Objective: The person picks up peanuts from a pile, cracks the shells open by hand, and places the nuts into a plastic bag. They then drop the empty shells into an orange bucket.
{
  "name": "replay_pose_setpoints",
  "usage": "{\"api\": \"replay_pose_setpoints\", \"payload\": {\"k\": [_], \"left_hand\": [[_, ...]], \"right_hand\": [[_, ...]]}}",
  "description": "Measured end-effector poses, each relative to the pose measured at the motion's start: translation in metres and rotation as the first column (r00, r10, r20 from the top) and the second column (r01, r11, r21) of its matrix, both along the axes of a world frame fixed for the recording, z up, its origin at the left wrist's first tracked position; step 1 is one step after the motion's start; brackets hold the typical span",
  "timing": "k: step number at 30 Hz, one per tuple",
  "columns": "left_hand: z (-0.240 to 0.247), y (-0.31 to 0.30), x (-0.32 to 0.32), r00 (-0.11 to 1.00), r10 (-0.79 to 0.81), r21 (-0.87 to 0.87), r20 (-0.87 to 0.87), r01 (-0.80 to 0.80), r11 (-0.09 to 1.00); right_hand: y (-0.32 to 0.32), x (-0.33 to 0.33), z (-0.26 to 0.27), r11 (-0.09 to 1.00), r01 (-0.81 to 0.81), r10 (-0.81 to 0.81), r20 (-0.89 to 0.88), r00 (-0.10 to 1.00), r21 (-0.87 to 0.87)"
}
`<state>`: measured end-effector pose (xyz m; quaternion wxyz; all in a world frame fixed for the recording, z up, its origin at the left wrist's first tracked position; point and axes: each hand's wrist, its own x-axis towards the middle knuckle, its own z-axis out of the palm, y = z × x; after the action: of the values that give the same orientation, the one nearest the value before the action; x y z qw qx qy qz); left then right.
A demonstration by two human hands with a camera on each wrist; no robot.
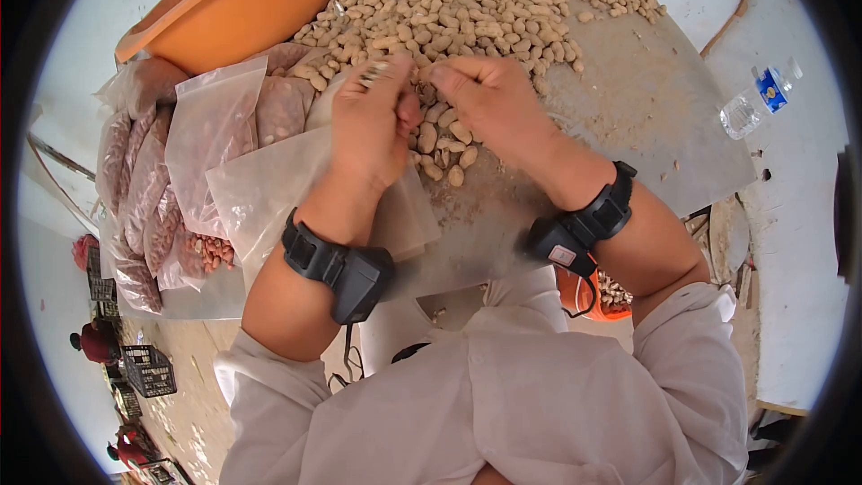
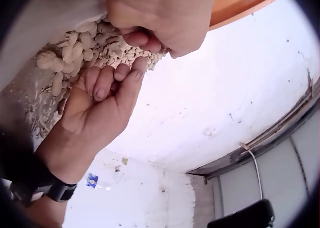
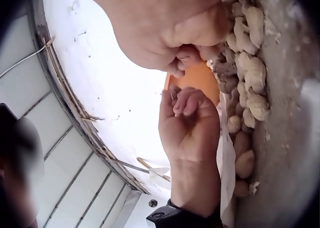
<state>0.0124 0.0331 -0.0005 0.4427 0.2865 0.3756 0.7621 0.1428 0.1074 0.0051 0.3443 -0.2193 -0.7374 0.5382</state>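
Observation:
Both hands meet over the table, fingertips close together. The left hand (image 1: 370, 126) has its fingers curled and its thumb brought toward them. Facing it, the right hand (image 1: 503, 112) bends its fingers, with the thumb against the index finger. A small brownish piece like a peanut, mostly covered by the fingers, shows where the fingertips meet. In the right wrist view, the left fingers (image 3: 187, 101) fold toward the palm. Below the hands lie several loose unshelled peanuts (image 1: 428, 137), and a large peanut heap (image 1: 485, 0) spreads behind.
An orange basin (image 1: 233, 9) stands at the back left. Filled clear bags (image 1: 144, 162) of reddish kernels and flat plastic bags (image 1: 278, 184) lie left. A plastic bottle (image 1: 759, 103) is beyond the table (image 1: 628, 135) at right. Below it stands an orange bucket (image 1: 579, 292) holding shells.

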Motion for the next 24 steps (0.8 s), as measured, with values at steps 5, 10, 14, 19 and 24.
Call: {"api": "replay_pose_setpoints", "payload": {"k": [5, 10, 14, 19, 24], "left_hand": [[0.003, -0.001, -0.018, 0.947, -0.046, 0.067, 0.317, 0.027, 0.997], [0.003, -0.001, -0.018, 0.958, -0.029, 0.059, 0.285, 0.013, 0.998], [0.005, -0.002, -0.015, 0.963, -0.042, 0.059, 0.266, 0.028, 0.998], [0.004, -0.002, -0.015, 0.944, -0.084, 0.030, 0.320, 0.079, 0.996], [0.002, -0.002, -0.018, 0.962, -0.046, 0.007, 0.268, 0.046, 0.999]], "right_hand": [[0.018, 0.005, 0.001, 0.975, -0.171, 0.156, 0.109, 0.982, 0.141], [0.005, 0.000, -0.001, 0.675, -0.319, -0.080, 0.496, 0.865, 0.665], [-0.008, -0.004, -0.001, 0.607, -0.385, -0.212, 0.608, 0.765, 0.696], [-0.005, -0.004, -0.003, 0.608, -0.398, -0.232, 0.633, 0.739, 0.687], [0.007, -0.007, -0.015, 0.644, -0.032, -0.149, 0.167, 0.975, 0.764]]}}
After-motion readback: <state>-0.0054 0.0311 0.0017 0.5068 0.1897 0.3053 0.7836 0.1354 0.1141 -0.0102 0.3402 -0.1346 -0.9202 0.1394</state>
